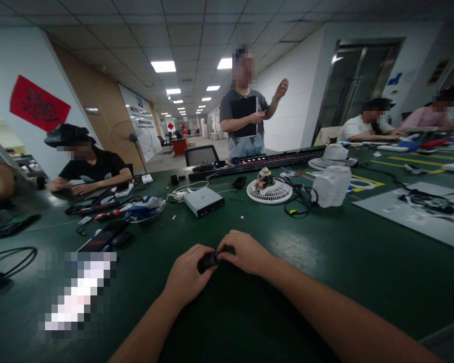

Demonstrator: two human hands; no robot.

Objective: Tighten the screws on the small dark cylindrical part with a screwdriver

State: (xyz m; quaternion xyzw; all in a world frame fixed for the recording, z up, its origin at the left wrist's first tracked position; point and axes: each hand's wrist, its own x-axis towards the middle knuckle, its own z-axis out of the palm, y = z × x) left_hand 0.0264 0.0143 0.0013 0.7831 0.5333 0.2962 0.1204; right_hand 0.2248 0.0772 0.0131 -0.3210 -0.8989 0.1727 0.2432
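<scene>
A small black cylinder (207, 261), its exact kind too dark to make out, is held just above the green table. My left hand (187, 275) is closed around its left part, thumb below and fingers over the top. At its right end, my right hand (244, 250) pinches the tip between thumb and fingers. Whatever lies between those right fingertips is mostly hidden. Beyond my hands lies a grey, box-shaped disc drive (204, 201).
Farther back sit a white fan grille with a motor (269, 189), a white plastic housing (331, 185) and black cables (300, 199). Tools and a blue-white bundle (146, 207) lie left; a grey board (419, 214) lies right. A person (244, 111) stands across the table; others sit around it.
</scene>
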